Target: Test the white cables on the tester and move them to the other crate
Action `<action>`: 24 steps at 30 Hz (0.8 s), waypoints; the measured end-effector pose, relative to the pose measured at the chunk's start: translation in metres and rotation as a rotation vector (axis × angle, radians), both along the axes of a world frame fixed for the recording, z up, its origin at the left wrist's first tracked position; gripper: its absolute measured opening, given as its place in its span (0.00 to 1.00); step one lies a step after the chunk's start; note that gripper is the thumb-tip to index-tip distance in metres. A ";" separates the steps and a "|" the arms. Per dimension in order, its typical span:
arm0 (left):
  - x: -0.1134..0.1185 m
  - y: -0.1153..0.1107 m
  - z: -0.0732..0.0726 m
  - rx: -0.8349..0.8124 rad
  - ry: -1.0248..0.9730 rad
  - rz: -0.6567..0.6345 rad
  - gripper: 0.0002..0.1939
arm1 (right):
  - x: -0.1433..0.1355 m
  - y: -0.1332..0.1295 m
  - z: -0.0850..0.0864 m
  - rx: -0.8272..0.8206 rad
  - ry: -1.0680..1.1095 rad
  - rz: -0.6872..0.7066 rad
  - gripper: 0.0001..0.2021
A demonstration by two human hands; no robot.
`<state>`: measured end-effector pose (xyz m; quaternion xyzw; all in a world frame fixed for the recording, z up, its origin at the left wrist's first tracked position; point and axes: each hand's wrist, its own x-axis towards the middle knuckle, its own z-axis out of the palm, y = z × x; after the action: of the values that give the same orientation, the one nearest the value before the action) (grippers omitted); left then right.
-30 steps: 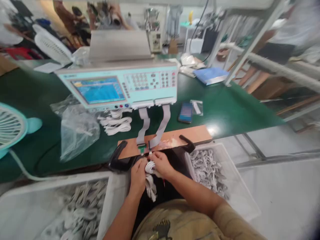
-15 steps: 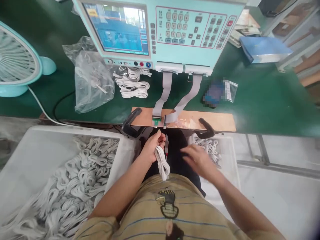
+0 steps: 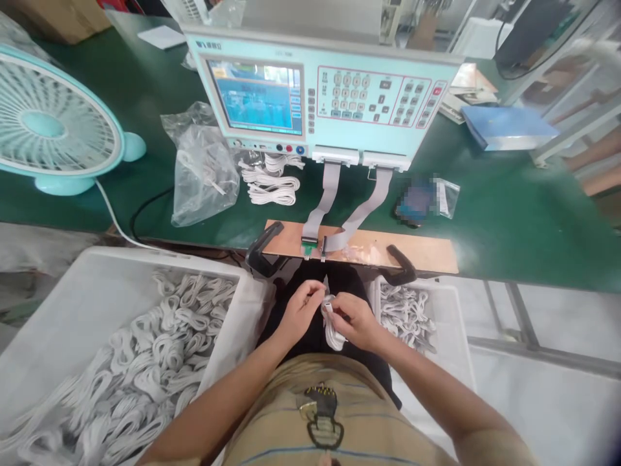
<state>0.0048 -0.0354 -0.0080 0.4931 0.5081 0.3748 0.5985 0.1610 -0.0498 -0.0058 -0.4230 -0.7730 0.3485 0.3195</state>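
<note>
One cable (image 3: 336, 336) held above the lap (image 3: 305, 275).
Right hand (image 3: 356, 318) clamped on its coil; left hand (image 3: 299, 315) beside, fingers drawn together, hold unclear. Left bin (image 3: 80, 304): heaped white coils (image 3: 155, 349). Right bin (image 3: 451, 330): smaller coil pile (image 3: 405, 314).

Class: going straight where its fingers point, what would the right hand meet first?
Most likely the left hand, just beyond the white cable that the right hand holds; the exact depth is unclear.

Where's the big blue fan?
In the head view, the big blue fan is far left on the green table, left of the plastic bag.
</note>
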 end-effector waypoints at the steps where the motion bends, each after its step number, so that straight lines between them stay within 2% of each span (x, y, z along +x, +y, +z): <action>1: -0.007 -0.004 0.005 0.070 0.027 -0.035 0.10 | -0.002 0.002 -0.002 -0.079 0.051 -0.093 0.06; 4: -0.018 -0.007 0.014 0.244 0.149 -0.142 0.12 | -0.014 0.012 -0.007 -0.234 0.178 -0.305 0.08; 6: -0.019 -0.001 0.016 0.298 0.235 -0.119 0.09 | -0.024 0.021 -0.010 -0.253 0.237 -0.385 0.09; 8: -0.018 0.009 0.013 0.224 0.218 -0.039 0.05 | -0.032 0.030 -0.012 -0.276 0.307 -0.434 0.11; 13: -0.017 0.031 -0.002 -0.270 -0.194 0.043 0.10 | -0.041 0.045 -0.018 -0.416 0.487 -0.484 0.12; 15: -0.017 0.034 -0.009 -0.296 -0.252 0.125 0.12 | -0.042 0.047 -0.018 -0.439 0.521 -0.489 0.12; 18: -0.018 0.036 -0.012 -0.208 -0.214 0.207 0.13 | -0.043 0.048 -0.016 -0.468 0.583 -0.500 0.12; 20: -0.020 0.037 -0.010 -0.136 -0.142 0.164 0.13 | -0.044 0.049 -0.015 -0.503 0.623 -0.512 0.12; 24: -0.031 0.045 0.002 -0.012 0.024 -0.101 0.12 | -0.047 0.051 -0.012 -0.611 0.736 -0.530 0.11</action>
<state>-0.0259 0.0098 -0.0063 0.5191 0.4919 0.3350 0.6135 0.1135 0.0014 -0.0182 -0.5270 -0.3406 0.5897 0.5085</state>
